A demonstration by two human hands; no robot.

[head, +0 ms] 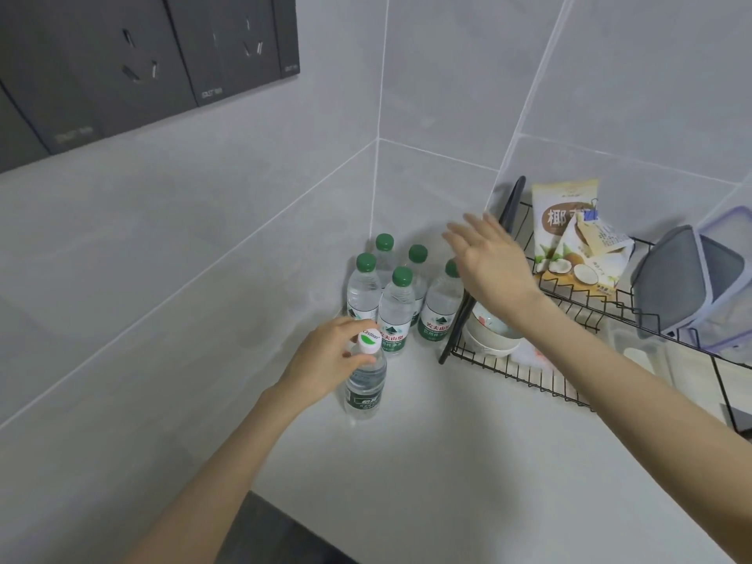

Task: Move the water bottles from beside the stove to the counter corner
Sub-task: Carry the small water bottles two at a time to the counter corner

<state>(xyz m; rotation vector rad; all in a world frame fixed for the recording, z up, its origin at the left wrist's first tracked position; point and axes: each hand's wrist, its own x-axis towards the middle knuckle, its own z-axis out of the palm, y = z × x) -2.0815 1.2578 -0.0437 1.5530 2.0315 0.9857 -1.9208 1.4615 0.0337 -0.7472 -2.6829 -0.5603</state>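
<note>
white-capped bottle (365,380) gripped by left hand (325,360); right hand (488,266) spread.

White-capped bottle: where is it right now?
The white-capped bottle stands mid-frame in the head view, on the counter just in front of the green-capped bottles in the corner, left of the rack; the left hand grips its cap.
</note>
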